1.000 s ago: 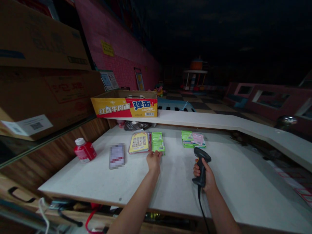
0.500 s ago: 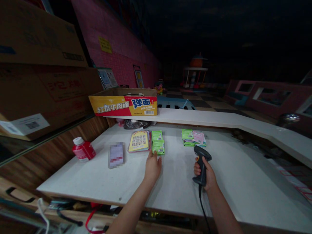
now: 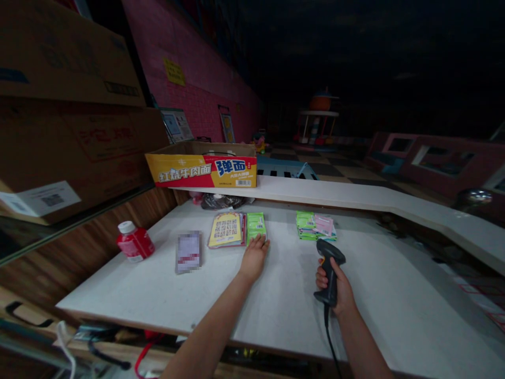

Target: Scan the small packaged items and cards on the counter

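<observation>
My left hand (image 3: 254, 259) rests with its fingertips at the near edge of the green packets (image 3: 256, 223), its fingers laid out flat and partly covering the lower packet. Wrapped around the handle of a black barcode scanner (image 3: 330, 266) is my right hand (image 3: 342, 289); the scanner's head points away from me and a cord hangs from its grip. Beyond the scanner lies a stack of green and pink packets (image 3: 310, 226). A yellow card printed with small codes (image 3: 224, 230) sits on a pile just left of the green packets.
On the white counter (image 3: 153, 287) stand a red bottle with a white cap (image 3: 134, 242) and a blurred-out flat item (image 3: 189, 252). A yellow-and-red noodle carton (image 3: 205, 171) sits on the raised ledge (image 3: 327, 188). Large cardboard boxes (image 3: 79, 142) are stacked at left.
My left hand has shifted slightly right and forward; its fingers now lie flat over the near end of the green packets, which sit closer together. The scanner remains in my right hand.
</observation>
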The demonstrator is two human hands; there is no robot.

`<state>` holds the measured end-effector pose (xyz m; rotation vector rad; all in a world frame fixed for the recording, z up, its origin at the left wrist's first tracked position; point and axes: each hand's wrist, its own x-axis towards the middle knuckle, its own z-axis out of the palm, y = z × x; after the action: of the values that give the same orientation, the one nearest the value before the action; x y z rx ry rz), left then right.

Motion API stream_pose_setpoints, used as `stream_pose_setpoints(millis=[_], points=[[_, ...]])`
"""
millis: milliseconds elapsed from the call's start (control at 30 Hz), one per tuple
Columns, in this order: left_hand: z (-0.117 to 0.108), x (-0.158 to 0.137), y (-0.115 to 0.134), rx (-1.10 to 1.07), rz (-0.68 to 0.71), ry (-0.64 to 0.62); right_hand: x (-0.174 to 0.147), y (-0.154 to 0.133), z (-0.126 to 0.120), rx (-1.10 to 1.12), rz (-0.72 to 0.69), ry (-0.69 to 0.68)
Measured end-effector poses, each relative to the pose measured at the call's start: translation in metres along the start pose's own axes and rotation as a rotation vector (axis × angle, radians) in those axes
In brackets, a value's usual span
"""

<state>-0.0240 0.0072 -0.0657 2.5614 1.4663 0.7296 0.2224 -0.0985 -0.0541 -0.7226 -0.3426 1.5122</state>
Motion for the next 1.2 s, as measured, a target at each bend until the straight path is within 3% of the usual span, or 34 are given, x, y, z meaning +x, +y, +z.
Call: stream_pose_setpoints(millis=[333,567,767,900,1033,1200], points=[[0.001,0.002,-0.002,-0.001,0.002,0.074,0.001,-0.003,0.002,0.007,-0.008,-0.001],[0.004,0.026,0.023,-0.216,0.033,0.207,0.0,-0.003,0.004,0.081,-0.069,0.017],[0.03,0.106,0.053,-0.675,-0.293,0.236,0.0,-0.004,0.006,0.146,-0.066,0.022],[0.051,0.15,0.066,-0.759,-0.59,0.244,0.003,-0.004,0.006,0.14,-0.069,0.022],[0.064,0.168,0.07,-0.757,-0.707,0.268,0.008,-0.001,0.001,0.194,-0.048,0.011],[0.063,0.18,0.076,-1.191,-0.866,0.26,0.015,0.003,-0.006,0.23,-0.025,0.008]])
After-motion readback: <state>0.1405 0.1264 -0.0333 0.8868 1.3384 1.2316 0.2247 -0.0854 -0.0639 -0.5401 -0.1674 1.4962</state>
